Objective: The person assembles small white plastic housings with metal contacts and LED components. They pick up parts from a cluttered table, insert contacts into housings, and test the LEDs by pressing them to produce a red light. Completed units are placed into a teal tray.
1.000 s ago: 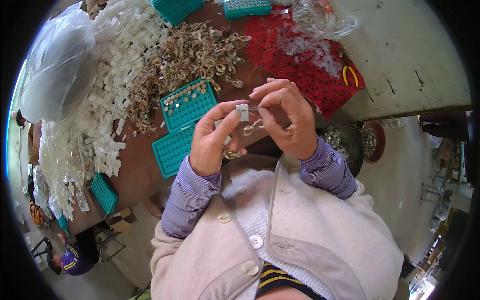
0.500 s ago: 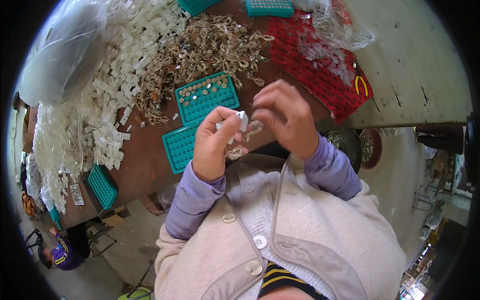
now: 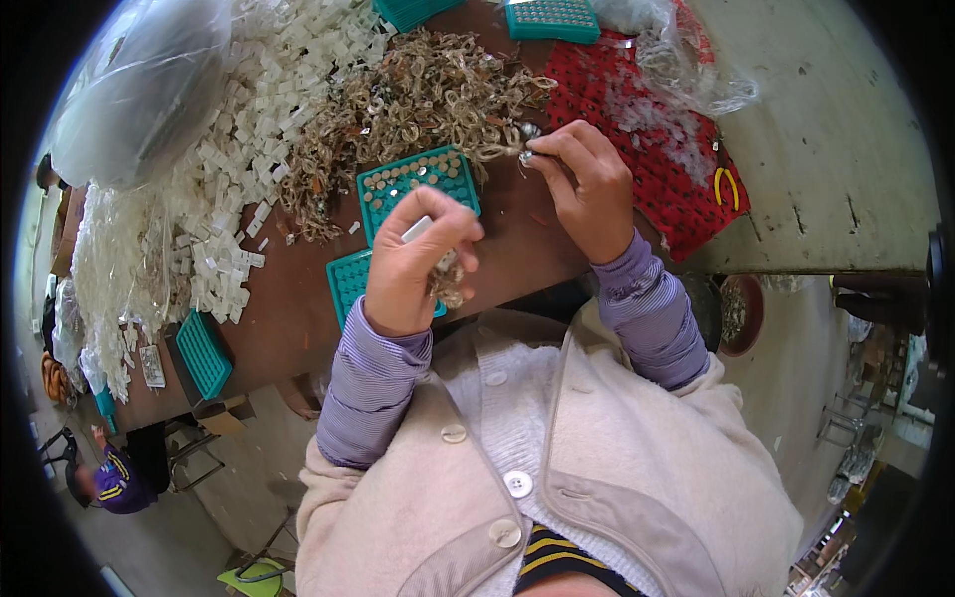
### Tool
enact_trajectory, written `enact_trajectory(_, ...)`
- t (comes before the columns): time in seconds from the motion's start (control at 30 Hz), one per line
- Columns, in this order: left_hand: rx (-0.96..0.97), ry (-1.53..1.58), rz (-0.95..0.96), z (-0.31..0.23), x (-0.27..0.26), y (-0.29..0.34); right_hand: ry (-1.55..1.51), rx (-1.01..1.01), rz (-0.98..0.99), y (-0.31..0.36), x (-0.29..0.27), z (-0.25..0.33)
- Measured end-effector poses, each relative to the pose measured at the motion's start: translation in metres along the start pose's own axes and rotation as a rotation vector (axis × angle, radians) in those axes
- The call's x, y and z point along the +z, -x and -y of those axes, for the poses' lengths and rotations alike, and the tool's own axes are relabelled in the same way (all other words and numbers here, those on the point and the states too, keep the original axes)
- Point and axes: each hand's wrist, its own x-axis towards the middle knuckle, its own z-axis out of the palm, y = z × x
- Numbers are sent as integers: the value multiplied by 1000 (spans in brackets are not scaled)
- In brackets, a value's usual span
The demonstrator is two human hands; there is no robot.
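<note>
While the left hand has its thumb and fingers closed around one smooth white block and a coiled, translucent cord, the right hand pinches one small shiny piece by the edge of the cord pile. That single pile is a tangle of loops, tan and see-through, beside one heap of white rectangular blocks, too many to count. Two teal plastic trays lie end to end on the brown surface: the upper tray carries over a dozen flat round discs, and the lower tray shows rows of pockets. One more pocketed tray sits near the left edge. One red, dark-flecked cloth bears one pair of yellow-handled pliers; two crinkled clear bags flank everything.
</note>
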Motion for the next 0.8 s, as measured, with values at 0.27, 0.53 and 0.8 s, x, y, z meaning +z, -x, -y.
enact_trajectory(0.27, 146, -598, -190, -4, 17, -13, -306, 212, 54, 5, -10, 9)
enact_trajectory(0.53, 315, -866, -117, 3, -4, -10, -718, 174, 265, 7, 19, 29)
enact_trajectory(0.8, -24, -247, -116, -5, -20, -9, -1113, 414, 336, 18, 20, 29)
